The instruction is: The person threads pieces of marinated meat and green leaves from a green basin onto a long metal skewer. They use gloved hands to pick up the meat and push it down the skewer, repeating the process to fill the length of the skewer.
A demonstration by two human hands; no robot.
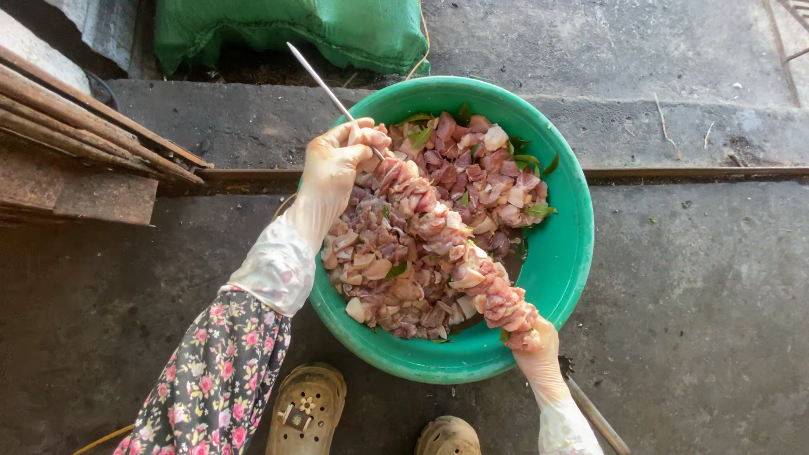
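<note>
left hand (337, 160) pinches the skewer (324, 82) near its bare end; right hand (539, 350) grips the meat-loaded end (472, 274) over the green bowl (565, 253).

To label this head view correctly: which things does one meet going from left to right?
Rusty metal bars → floral sleeve → left hand → meat skewer → right hand → green bowl's right rim.
</note>
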